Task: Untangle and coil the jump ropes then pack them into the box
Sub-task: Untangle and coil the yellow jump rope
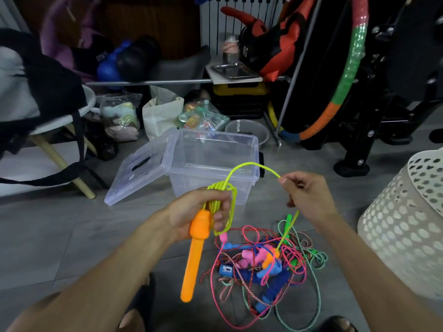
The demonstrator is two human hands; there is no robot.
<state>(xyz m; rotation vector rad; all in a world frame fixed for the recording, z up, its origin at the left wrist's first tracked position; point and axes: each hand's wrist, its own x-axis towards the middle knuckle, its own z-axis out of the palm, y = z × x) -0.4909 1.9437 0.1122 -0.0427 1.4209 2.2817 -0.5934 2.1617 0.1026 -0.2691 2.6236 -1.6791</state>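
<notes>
Gripping orange handle [195,248] and yellow-green rope [242,167] coils: left hand [194,215] | right hand [308,195] pinches rope's arc, apart | clear box [215,159] open beyond hands | tangled ropes [268,267] on floor beneath.

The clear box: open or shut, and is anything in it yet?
Open and apparently empty: the clear box has its lid swung back leftward, and nothing shows through its walls.

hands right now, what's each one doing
Left hand: holds the coiled yellow rope and its orange handle.
Right hand: pinches the same rope's free length.
</notes>
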